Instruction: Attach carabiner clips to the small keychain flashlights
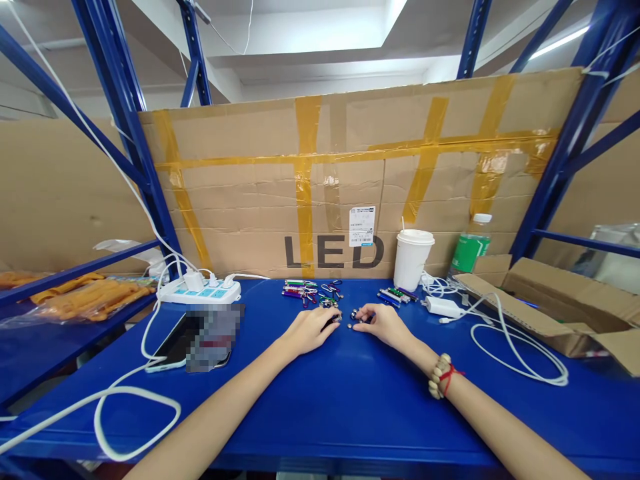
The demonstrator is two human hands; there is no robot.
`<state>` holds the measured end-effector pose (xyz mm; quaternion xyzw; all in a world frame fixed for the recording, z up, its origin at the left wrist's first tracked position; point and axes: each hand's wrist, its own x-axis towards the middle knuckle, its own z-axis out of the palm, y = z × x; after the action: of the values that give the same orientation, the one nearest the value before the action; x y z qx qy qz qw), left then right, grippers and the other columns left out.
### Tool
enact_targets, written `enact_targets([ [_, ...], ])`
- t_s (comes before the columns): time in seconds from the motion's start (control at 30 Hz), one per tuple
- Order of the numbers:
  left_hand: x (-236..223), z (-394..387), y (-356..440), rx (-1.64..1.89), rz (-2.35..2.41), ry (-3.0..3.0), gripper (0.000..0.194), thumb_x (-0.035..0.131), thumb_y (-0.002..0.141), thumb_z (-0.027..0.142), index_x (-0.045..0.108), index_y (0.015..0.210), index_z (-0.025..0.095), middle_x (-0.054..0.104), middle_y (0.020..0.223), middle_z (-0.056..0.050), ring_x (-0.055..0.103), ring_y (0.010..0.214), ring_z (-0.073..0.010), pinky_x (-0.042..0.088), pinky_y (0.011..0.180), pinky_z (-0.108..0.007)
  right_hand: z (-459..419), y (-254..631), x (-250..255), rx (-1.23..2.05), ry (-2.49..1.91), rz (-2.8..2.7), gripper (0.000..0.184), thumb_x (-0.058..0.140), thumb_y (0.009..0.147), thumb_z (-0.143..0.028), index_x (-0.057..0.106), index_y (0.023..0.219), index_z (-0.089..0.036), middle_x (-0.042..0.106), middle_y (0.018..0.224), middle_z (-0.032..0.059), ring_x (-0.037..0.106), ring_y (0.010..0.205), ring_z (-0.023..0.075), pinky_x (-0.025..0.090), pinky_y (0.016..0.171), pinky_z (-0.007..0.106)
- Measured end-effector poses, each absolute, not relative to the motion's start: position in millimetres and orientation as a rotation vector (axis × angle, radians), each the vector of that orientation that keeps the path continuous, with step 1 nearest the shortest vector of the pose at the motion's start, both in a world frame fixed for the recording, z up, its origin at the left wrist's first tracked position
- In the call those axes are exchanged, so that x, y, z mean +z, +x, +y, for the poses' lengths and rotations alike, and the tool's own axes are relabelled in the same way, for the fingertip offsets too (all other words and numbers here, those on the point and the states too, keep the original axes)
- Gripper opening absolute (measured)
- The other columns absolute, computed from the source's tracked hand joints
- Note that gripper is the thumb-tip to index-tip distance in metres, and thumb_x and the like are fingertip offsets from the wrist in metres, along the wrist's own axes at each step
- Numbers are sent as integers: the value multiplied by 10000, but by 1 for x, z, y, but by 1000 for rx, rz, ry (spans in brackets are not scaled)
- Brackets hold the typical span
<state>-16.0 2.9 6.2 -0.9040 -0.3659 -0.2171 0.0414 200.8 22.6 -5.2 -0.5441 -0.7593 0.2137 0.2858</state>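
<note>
My left hand (pixel 311 329) rests on the blue table (pixel 320 407), fingers curled round a small dark part by its fingertips. My right hand (pixel 381 323) lies just to the right, fingers pinched on a small metal piece (pixel 355 314). The two hands nearly touch. A bead bracelet with a red thread (pixel 442 376) is on my right wrist. Behind the hands lie several small coloured keychain flashlights (pixel 300 288) and a second small group of them (pixel 396 294).
A white paper cup (pixel 412 259) and a green bottle (pixel 470 247) stand at the back. A white charger with cable (pixel 442 307) lies right, beside an open cardboard box (pixel 550 300). A power strip (pixel 200 291) and phone (pixel 173 343) lie left. A taped cardboard wall (pixel 350 173) closes the back.
</note>
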Motion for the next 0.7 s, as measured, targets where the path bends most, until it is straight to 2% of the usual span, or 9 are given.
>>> enact_targets([
  [0.13, 7, 3, -16, -623, -1136, -2784, 303, 294, 908, 358, 466, 1105, 205, 551, 1085, 8, 533, 964, -137, 427, 799, -278, 20, 200, -2, 529, -1480, -2056, 320, 664, 661, -384, 640, 899, -171, 601, 835, 7, 535, 716, 119, 395, 638, 232],
  [0.3, 8, 5, -14, -635, -1108, -2795, 300, 284, 910, 367, 467, 1090, 211, 550, 1084, 27, 534, 955, -131, 422, 791, -268, 18, 198, 1, 479, -1469, -2097, 253, 624, 709, -390, 646, 854, -184, 607, 837, -4, 531, 743, 119, 387, 649, 233],
  [0.57, 6, 4, -15, -632, -1046, -2781, 276, 287, 910, 361, 467, 1058, 212, 562, 1038, 30, 543, 911, -122, 410, 750, -245, 20, 196, -3, 463, -1466, -2044, 286, 612, 705, -443, 621, 822, -182, 602, 842, -12, 522, 728, 118, 381, 642, 238],
  [0.7, 6, 4, -15, -627, -1041, -2786, 274, 289, 909, 354, 473, 1050, 207, 567, 1014, 28, 547, 886, -122, 404, 736, -239, 19, 195, -1, 479, -1398, -1974, 290, 602, 715, -449, 624, 838, -188, 599, 778, -11, 523, 704, 116, 377, 636, 240],
])
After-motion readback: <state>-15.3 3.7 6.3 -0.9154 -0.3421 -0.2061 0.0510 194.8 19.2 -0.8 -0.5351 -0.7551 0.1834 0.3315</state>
